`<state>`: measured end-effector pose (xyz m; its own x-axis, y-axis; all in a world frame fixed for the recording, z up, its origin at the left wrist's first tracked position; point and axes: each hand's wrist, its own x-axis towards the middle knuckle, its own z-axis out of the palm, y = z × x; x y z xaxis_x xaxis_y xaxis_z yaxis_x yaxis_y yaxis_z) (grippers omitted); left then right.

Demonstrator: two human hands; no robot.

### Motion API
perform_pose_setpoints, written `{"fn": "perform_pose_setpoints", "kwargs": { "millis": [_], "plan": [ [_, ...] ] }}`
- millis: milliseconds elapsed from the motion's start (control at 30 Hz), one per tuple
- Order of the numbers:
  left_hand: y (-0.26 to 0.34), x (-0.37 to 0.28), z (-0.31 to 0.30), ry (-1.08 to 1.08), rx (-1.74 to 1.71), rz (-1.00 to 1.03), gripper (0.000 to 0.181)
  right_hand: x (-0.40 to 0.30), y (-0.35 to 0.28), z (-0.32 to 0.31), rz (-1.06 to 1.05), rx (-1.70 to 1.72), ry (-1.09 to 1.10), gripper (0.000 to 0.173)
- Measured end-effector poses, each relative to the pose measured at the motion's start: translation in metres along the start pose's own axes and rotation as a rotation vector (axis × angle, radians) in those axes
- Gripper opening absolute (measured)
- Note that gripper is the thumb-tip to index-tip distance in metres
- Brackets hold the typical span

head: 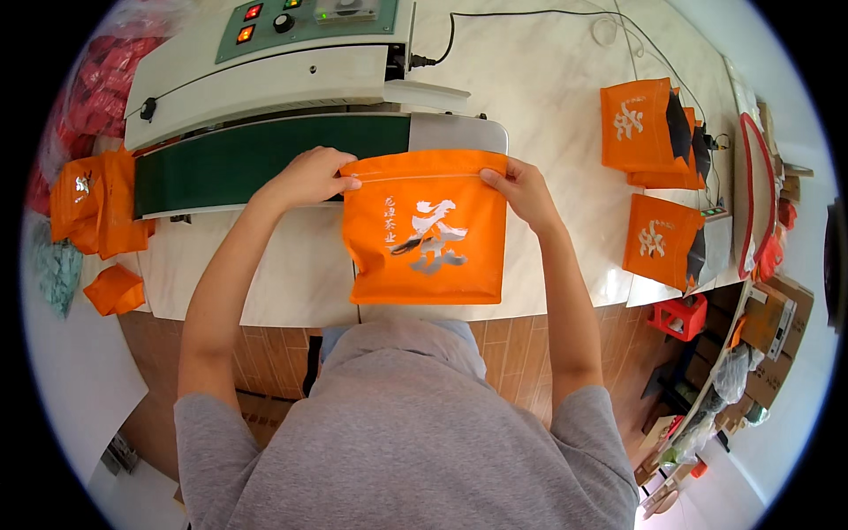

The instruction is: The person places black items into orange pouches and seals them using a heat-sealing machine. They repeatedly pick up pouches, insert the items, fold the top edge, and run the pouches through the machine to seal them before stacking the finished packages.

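Observation:
An orange pouch (424, 232) with silver lettering hangs upright between my hands, its top edge level. My left hand (310, 175) pinches the upper left corner. The upper right corner is gripped between the thumb and fingers of my right hand (523, 191). Behind the pouch runs the green conveyor belt (265, 162) of a band sealing machine (265, 86), with a grey metal end plate (457, 132) at its right. The pouch hides part of the belt and plate. Whether the pouch's mouth is pressed together along its whole width, I cannot tell.
Several orange pouches (99, 202) lie at the belt's left end. More orange pouches with dark openings (639, 126) stand at the right, one (662, 242) nearer the table edge. A black power cord (550, 12) crosses the marbled table (530, 86). Red packets (109, 86) fill the far left.

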<state>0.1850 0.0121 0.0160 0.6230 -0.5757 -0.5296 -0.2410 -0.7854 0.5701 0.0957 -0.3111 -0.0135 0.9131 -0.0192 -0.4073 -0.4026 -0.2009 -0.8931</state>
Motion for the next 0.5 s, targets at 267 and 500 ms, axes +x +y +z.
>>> {"fn": "perform_pose_setpoints", "kwargs": {
  "millis": [267, 500],
  "plan": [
    [-0.012, 0.012, 0.046, 0.453, -0.476, -0.073, 0.028, -0.005, 0.02, -0.011, 0.093, 0.115, 0.148, 0.028],
    [0.006, 0.036, 0.04, 0.603, -0.781, -0.216, 0.031, 0.007, 0.007, -0.025, 0.075, 0.214, 0.203, 0.029]
  ]
}}
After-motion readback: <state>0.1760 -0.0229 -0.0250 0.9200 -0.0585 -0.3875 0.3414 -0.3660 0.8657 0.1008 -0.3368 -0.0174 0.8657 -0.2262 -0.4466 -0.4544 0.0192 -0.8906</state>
